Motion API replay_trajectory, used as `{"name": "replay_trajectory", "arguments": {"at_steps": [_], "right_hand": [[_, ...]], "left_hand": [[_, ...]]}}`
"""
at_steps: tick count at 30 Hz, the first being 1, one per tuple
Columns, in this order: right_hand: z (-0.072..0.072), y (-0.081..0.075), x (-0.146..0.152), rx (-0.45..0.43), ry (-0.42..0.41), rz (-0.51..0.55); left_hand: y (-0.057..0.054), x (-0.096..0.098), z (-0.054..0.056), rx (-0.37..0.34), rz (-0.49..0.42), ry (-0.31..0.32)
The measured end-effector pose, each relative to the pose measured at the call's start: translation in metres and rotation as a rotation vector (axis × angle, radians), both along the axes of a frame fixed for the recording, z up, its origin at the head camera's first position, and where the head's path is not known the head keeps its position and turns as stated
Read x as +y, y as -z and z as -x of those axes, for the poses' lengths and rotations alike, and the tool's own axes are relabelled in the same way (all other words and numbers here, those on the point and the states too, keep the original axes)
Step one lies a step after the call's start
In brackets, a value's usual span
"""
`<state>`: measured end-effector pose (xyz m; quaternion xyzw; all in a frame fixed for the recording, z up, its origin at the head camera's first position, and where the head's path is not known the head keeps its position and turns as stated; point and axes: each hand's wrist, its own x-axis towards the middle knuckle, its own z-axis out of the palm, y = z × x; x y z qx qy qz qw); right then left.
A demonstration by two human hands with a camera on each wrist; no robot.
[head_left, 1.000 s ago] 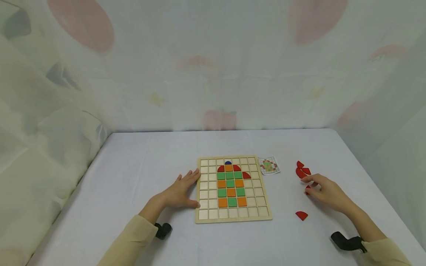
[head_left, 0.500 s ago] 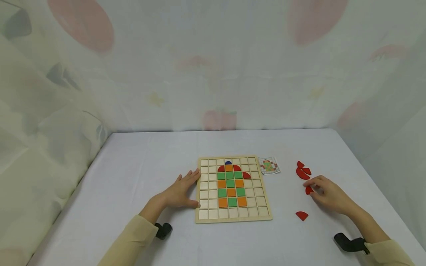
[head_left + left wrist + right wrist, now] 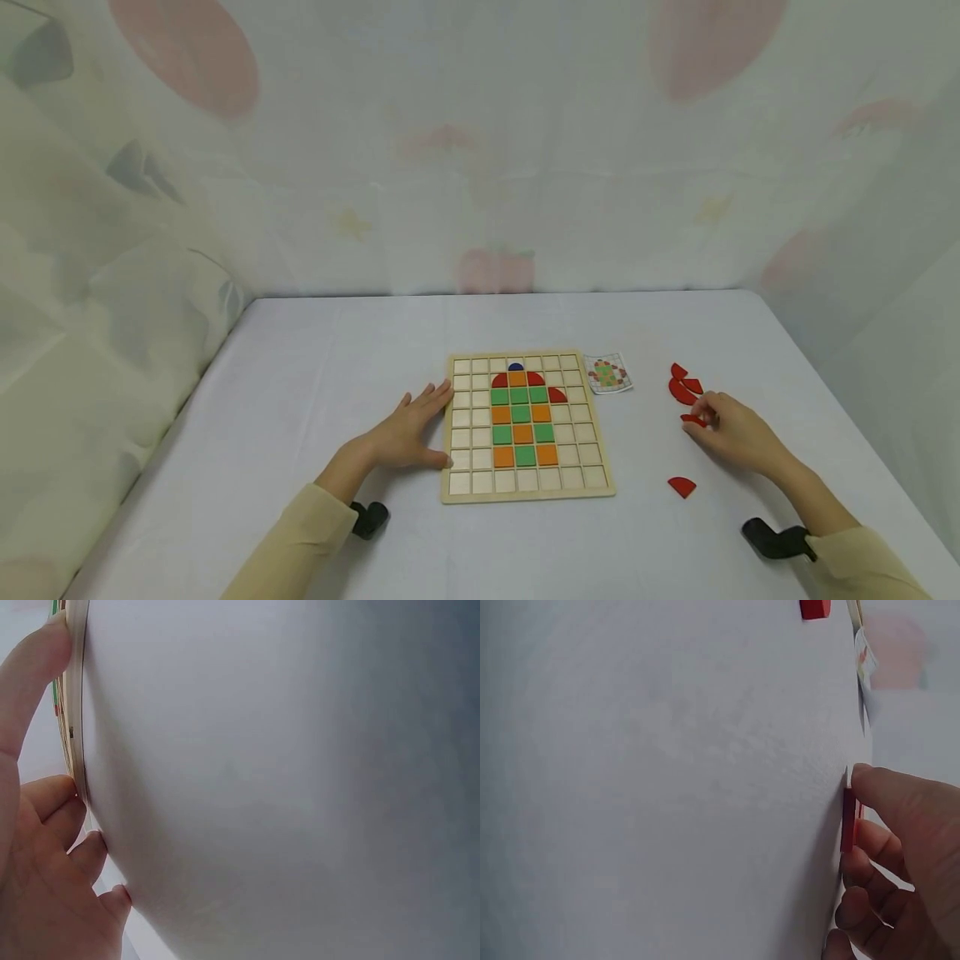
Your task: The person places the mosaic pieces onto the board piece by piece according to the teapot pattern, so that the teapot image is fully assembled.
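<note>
My left hand (image 3: 405, 433) lies spread along the left edge of a wooden grid board (image 3: 465, 498), thumb and fingertips touching its frame. On the board stands a figure of green and orange square tiles (image 3: 522, 433), with red quarter-circle pieces (image 3: 557, 395) at its sides and a blue half-circle piece (image 3: 515, 367) on top. To the right, my right hand (image 3: 738, 433) pinches a red quarter-circle piece (image 3: 692, 419) between thumb and fingers. That piece appears edge-on in the right wrist view, as a red tile (image 3: 848, 820) close to the cloth.
Several loose red pieces (image 3: 682, 392) lie just beyond my right hand. One more red quarter-circle (image 3: 682, 487) lies nearer to me. A small pattern card (image 3: 608, 374) sits against the board's upper right corner. White cloth (image 3: 337, 350) covers the table; printed curtains rise behind and beside it.
The red piece between my right fingers has turned and tilted in the pinch. The right hand has shifted only slightly. The left hand and board have stayed put.
</note>
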<state>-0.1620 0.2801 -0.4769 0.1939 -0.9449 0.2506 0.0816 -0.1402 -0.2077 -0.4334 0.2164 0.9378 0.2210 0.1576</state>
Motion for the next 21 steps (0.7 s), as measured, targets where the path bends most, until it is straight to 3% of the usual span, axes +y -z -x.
{"name": "replay_trajectory", "arguments": {"at_steps": [9,21], "right_hand": [[0.0003,-0.0038,-0.0008,-0.093,0.058,0.02],[-0.0009,-0.0027,0.0066,0.007,-0.073,-0.007]], "left_hand": [[0.0015,0.0012,0.0009,0.006,0.007,-0.002],[-0.0011,0.0002,-0.0005,-0.009,0.005,-0.004]]}}
